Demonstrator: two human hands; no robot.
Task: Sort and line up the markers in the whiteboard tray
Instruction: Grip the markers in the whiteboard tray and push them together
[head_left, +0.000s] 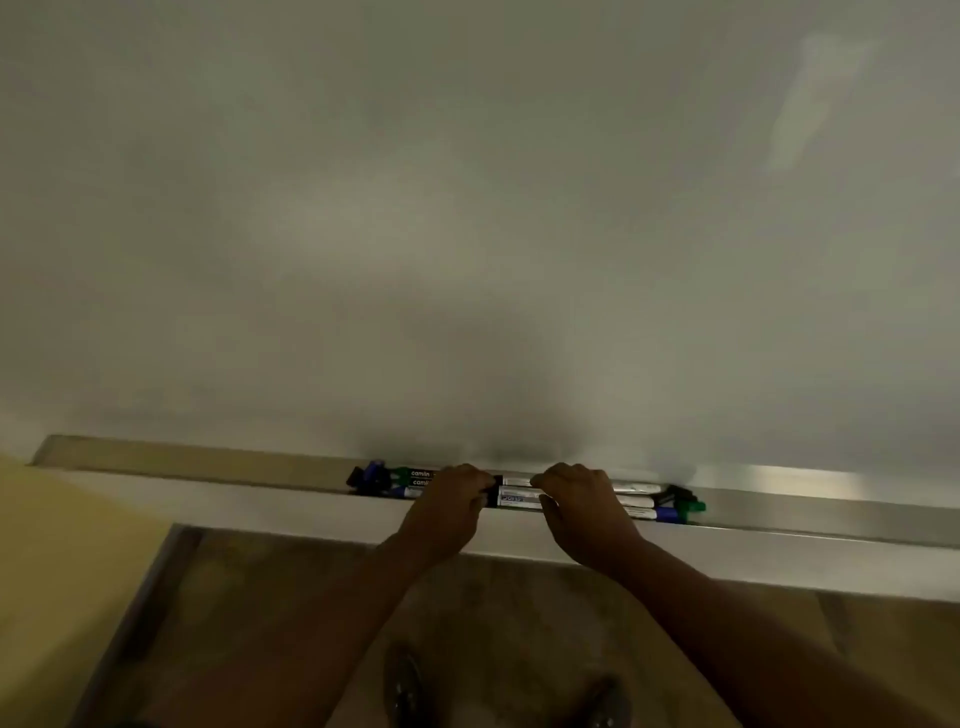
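Several whiteboard markers (517, 493) lie lengthwise in the metal whiteboard tray (810, 506), packed side by side in two groups. Blue, green and black caps (379, 475) stick out at the left end, and green, blue and black caps (680, 506) at the right end. My left hand (452, 506) rests on the left group with curled fingers gripping the marker barrels. My right hand (584, 506) covers the right group, its fingers curled over the white barrels. The middle labels show between both hands.
The whiteboard (467, 208) fills the upper view, dim and blank. A yellow wall (62, 571) stands at the left. Below the tray is a wooden floor (493, 623) with my shoes (405, 686) visible.
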